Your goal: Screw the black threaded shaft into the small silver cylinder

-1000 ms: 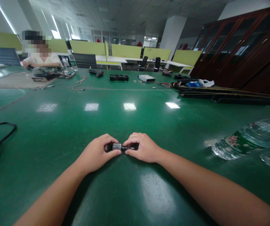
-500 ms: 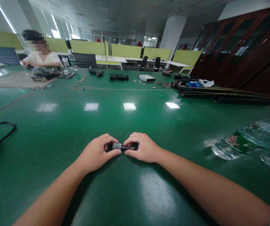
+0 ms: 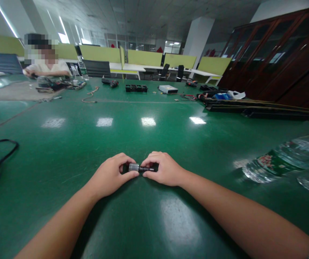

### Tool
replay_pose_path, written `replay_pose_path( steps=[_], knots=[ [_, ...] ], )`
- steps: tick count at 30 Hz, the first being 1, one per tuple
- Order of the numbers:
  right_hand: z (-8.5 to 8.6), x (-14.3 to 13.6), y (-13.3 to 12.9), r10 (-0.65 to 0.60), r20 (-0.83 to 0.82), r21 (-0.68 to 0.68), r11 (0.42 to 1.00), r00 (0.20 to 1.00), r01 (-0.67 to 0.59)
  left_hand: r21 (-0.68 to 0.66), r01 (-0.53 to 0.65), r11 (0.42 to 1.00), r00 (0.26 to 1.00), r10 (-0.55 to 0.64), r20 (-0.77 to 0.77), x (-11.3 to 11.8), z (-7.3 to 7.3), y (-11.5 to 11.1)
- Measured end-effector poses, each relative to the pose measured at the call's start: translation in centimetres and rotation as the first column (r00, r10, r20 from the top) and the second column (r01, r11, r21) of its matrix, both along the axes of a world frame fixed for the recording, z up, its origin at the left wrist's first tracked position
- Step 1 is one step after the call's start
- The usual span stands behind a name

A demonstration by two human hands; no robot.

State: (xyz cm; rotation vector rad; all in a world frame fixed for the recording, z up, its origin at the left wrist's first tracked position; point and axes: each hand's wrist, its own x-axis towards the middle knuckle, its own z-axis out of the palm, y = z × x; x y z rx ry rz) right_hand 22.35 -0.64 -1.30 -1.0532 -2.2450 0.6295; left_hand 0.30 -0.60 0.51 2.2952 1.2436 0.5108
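A small metal part with a silver cylinder at its left and a dark, ringed shaft pointing right lies level between my hands, low over the green table. My left hand has its thumb and fingers closed round the cylinder end. From the right, my right hand pinches the same part near where the shaft begins. The shaft's thin tip shows between thumb and fingers. Whether the part rests on the table cannot be made out.
Two clear plastic bottles lie at the right. A black cable is at the left edge. Across the far side are a black part, a silver box, a power tool and dark long bars. A person sits at the far left.
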Motion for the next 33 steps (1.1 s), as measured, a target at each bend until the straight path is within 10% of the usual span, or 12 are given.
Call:
replay_pose_path(
  steps=[33],
  knots=[
    [-0.06,-0.03,0.08,0.003,0.006,0.003,1.000,1.000,-0.003,0.001,0.002,1.000,1.000,-0.002,-0.016,-0.05,-0.06,-0.01]
  ],
)
